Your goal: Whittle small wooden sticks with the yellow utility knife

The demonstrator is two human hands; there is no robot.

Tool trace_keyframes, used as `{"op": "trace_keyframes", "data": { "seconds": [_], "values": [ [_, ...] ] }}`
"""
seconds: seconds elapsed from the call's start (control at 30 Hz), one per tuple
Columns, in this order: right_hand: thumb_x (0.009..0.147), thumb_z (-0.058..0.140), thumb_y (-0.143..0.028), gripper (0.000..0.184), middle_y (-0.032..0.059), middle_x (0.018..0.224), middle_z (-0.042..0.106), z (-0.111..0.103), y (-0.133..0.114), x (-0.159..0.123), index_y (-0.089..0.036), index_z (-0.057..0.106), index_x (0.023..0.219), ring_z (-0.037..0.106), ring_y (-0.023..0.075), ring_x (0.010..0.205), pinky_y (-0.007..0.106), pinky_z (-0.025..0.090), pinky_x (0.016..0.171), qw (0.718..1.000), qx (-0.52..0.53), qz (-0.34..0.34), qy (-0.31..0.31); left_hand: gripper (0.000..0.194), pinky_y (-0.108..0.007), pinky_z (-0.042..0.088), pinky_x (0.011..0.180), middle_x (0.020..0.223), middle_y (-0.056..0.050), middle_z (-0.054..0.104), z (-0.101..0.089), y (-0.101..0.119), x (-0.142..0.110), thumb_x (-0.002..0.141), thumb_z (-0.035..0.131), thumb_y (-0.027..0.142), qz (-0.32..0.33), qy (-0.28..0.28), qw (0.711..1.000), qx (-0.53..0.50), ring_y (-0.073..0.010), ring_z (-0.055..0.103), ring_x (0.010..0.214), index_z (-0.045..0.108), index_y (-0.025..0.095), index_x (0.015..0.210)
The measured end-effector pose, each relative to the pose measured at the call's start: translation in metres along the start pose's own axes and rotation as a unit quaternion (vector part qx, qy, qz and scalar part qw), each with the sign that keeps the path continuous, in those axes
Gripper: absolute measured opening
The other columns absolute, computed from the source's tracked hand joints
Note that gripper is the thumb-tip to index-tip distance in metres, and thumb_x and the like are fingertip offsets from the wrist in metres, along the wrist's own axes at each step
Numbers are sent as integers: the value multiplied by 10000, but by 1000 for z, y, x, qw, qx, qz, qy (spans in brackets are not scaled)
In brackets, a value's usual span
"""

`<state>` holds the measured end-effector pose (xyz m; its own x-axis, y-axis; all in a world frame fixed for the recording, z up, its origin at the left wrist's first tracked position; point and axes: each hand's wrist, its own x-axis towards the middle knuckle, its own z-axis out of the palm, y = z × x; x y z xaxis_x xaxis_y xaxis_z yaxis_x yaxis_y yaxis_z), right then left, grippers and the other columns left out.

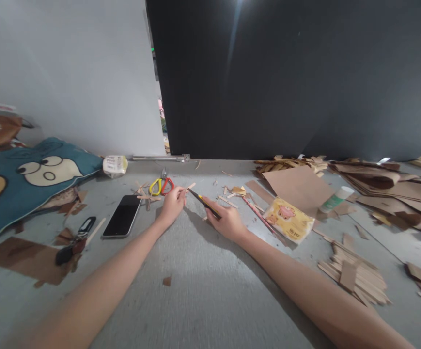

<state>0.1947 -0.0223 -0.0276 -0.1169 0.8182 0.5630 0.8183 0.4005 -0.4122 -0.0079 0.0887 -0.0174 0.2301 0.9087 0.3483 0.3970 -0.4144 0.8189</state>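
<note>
My left hand [173,203] pinches a small wooden craft stick [191,186], whose pale end sticks out past the fingertips. In my right hand [227,221] is a black and yellow utility knife [205,202], pointing up and left. Its tip meets or nearly meets the stick beside my left fingers; whether they touch I cannot tell. Just behind my left hand lie scissors [161,185] with one yellow and one red handle. Several loose craft sticks [148,198] lie to the left of that hand.
A black phone [122,216] and keys [75,242] lie left, near a blue cartoon cushion [39,179]. To the right are a yellow tissue pack [290,219], a glue stick [336,199], brown cardboard [297,186] and a pile of sticks [355,274]. A dark panel [297,77] stands behind.
</note>
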Motion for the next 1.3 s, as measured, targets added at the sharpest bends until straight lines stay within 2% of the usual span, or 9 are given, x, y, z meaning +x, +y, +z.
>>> {"op": "trace_keyframes", "data": {
  "seconds": [0.17,0.27,0.4,0.53,0.83,1.3],
  "values": [
    [1013,493,-317,472,34,708,762,-4,-2,0,-253,639,1458,617,140,508,218,417,545,1000,-20,-9,-2,175,-261,405,601,594,27,594,2,0,0,944,536,337,-4,0,999,42,-165,569,579,626,194,895],
    [1011,484,-305,475,30,693,754,-9,-4,-2,-255,640,1457,628,141,520,218,394,536,999,-45,-15,3,122,-271,414,635,668,-8,667,3,2,0,905,574,285,2,-21,997,80,-177,600,629,627,196,842],
    [1010,489,-306,474,39,680,749,-12,-7,-6,-241,641,1454,630,149,509,223,387,521,999,-52,-9,-9,164,-289,425,666,760,-52,727,3,4,-1,909,561,297,30,-46,993,102,-209,653,717,642,203,802],
    [1004,494,-310,483,45,677,751,-9,-8,-8,-237,630,1461,637,157,508,224,411,531,998,-59,-9,-29,233,-279,408,633,731,-48,716,2,4,-1,939,534,358,34,-63,993,97,-208,647,696,655,204,813],
    [992,497,-316,482,59,706,770,-9,-7,-7,-232,649,1441,646,167,510,238,403,532,997,-64,-6,-40,218,-282,416,637,747,-68,748,4,1,0,929,555,323,33,-39,991,123,-216,662,687,687,197,810],
    [990,478,-334,495,49,632,724,-7,-7,-6,-234,647,1444,623,176,495,249,371,527,995,-79,6,-56,195,-275,398,645,749,-62,745,4,-1,-2,937,566,310,37,-39,988,144,-205,650,679,695,198,842]
  ]
}}
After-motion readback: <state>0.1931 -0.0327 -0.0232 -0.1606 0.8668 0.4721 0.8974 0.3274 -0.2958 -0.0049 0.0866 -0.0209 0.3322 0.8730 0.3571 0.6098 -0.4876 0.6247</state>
